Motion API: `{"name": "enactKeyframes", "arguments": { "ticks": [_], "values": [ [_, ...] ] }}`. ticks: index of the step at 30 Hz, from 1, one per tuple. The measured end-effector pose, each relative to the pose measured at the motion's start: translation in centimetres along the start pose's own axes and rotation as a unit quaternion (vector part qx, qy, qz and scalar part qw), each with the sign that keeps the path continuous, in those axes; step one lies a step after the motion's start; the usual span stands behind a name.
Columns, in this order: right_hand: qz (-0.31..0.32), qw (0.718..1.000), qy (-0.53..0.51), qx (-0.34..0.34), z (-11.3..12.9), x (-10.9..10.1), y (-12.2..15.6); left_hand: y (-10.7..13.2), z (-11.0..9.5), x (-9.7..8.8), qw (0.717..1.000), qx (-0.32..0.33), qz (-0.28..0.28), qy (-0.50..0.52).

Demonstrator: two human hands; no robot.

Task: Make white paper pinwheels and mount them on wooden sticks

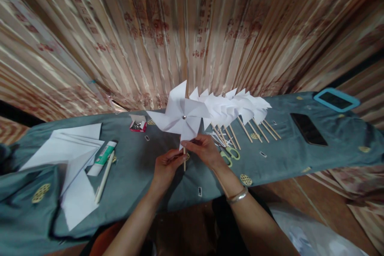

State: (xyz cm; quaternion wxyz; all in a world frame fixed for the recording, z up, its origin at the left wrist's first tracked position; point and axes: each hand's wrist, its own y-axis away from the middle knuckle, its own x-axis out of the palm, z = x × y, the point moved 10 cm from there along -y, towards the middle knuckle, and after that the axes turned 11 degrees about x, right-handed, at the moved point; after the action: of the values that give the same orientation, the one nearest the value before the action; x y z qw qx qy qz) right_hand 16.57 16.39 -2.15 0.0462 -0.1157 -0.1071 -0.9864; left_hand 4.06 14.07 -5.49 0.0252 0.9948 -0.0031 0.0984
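A white paper pinwheel (177, 120) with a silver pin at its centre is held upright over the table. My left hand (168, 166) pinches its wooden stick low down. Higher up, my right hand (205, 150) is closed at the top of the stick, its thumb by the lowest blade. Behind and right of my hands, a row of white paper pinwheels (237, 106) on wooden sticks lies overlapped. Green-handled scissors (229, 155) rest just right of my right hand, beside thin white paper strips. The small red and white box (138, 124) of metal pins stands open left of the pinwheel.
White paper sheets (76, 144) lie at the left, with a green and white glue tube (105, 156) and a white pen (105, 178). A dark phone (309, 129) and a blue-framed tablet (336, 100) lie at the right. Patterned curtains (186, 40) hang behind the cloth-covered table (270, 164).
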Motion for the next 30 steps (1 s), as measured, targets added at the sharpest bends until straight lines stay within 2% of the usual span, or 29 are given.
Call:
{"name": "enactKeyframes", "arguments": {
  "ticks": [5, 7, 9, 12, 15, 17, 20, 22, 30],
  "values": [
    [0.016, 1.000, 0.013, 0.002, 0.6, 0.1, 0.3, 0.0, -0.2, -0.3, 1.000, 0.010, -0.007, -0.013],
    [0.019, 0.999, 0.036, 0.002, 1.3, -0.6, 0.5, -0.1, -0.6, -0.7, 1.000, 0.017, -0.014, -0.020],
    [-0.002, 0.998, 0.062, 0.001, 2.0, -2.3, 0.5, -0.3, -1.0, -1.3, 0.999, 0.024, -0.024, -0.022],
    [-0.069, 0.995, 0.067, -0.008, 3.1, -5.8, 0.4, -0.6, -1.5, -2.1, 0.998, 0.038, -0.036, -0.027],
    [-0.159, 0.986, -0.002, -0.042, 4.2, -9.2, 0.8, -0.7, -1.6, -2.4, 0.997, 0.052, -0.026, -0.051],
    [-0.202, 0.975, -0.043, -0.081, 5.1, -10.5, 1.3, -0.7, -1.5, -2.5, 0.996, 0.057, -0.013, -0.068],
    [-0.205, 0.969, -0.038, -0.133, 6.4, -10.3, 1.7, -0.6, -1.2, -2.4, 0.995, 0.062, 0.001, -0.080],
    [-0.193, 0.971, -0.013, -0.144, 6.6, -9.6, 1.7, -0.5, -1.2, -2.4, 0.994, 0.068, 0.008, -0.085],
    [-0.195, 0.976, -0.041, -0.090, 4.7, -9.2, 1.1, -0.7, -1.3, -2.2, 0.991, 0.080, 0.012, -0.102]
  ]
}}
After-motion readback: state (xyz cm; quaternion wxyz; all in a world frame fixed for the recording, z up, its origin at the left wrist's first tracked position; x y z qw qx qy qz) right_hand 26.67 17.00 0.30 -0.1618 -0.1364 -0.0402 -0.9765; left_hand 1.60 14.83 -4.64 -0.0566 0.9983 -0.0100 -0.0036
